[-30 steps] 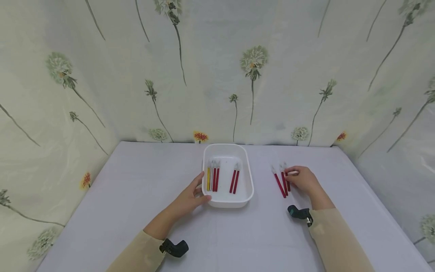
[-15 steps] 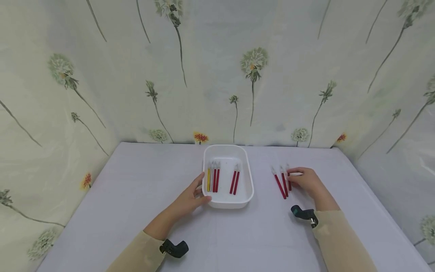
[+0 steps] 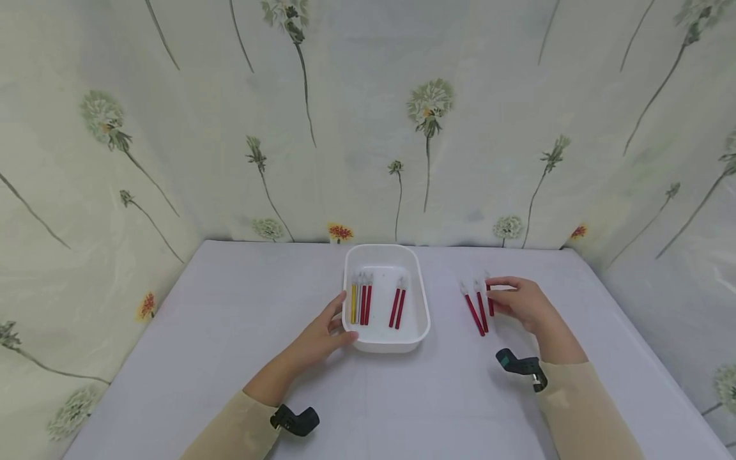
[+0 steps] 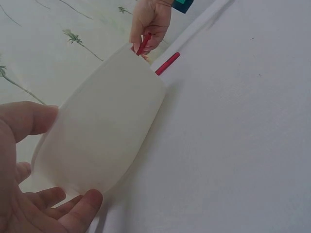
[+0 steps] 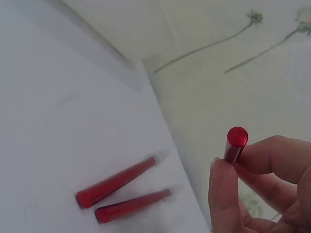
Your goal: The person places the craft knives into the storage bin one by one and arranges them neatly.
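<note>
My right hand [image 3: 520,303] pinches a red pen-like stick [image 3: 490,305] with a pale tip between thumb and fingers. In the right wrist view, the held stick's round red end [image 5: 237,138] faces the camera, and it appears raised off the table. Just left of it, two similar red sticks [image 3: 482,313] lie side by side on the cloth. My left hand [image 3: 316,335] holds the left side of a white plastic tray [image 3: 385,345], thumb at the near corner. Inside the tray lie a yellow stick [image 3: 353,303], a silver one [image 3: 357,305] and several red ones [image 3: 397,309].
A white cloth [image 3: 402,402] covers the table. Behind it and at both sides hangs a pale curtain [image 3: 356,128] printed with dandelions. Black wrist devices [image 3: 294,420] sit at both sleeves.
My right hand has shifted slightly right and lifted the rightmost red stick, separating it from the two beside it. My left hand and the tray stay put.
</note>
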Tool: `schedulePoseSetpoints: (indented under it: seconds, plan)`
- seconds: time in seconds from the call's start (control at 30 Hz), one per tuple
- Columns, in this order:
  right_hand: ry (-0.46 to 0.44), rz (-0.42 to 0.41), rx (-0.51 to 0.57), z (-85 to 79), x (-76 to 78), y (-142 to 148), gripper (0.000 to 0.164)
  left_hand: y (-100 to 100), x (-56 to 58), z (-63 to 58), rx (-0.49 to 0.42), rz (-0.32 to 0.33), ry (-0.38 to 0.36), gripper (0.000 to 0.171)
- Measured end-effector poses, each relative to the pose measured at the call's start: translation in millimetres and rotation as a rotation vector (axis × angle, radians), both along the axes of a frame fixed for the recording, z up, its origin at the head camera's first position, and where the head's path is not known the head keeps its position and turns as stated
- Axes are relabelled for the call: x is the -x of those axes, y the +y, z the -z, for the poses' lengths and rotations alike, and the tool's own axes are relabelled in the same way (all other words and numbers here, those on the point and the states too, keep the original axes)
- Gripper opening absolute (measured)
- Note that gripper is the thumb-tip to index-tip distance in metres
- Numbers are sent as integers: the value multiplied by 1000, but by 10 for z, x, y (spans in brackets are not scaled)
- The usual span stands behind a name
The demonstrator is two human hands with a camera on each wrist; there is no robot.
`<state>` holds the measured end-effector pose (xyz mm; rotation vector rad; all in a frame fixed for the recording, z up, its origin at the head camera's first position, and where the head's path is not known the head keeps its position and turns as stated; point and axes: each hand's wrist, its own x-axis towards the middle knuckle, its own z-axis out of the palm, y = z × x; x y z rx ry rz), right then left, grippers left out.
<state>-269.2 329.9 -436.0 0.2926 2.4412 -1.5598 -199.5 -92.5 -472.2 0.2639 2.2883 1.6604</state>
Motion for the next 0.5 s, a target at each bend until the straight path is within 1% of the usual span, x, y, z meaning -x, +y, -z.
schedulePoseSetpoints:
  seconds: [0.1, 0.27, 0.5]
  plan:
    - [17, -6, 49, -81, -36, -65, 54, 1, -1, 2, 6, -1, 2, 91]
    - [47, -15, 125, -166, -94, -210, 55, 1, -4, 2, 9, 0, 6, 91]
    - [76, -20, 141, -237, -107, -411, 52, 0, -6, 9, 14, -2, 8, 91]
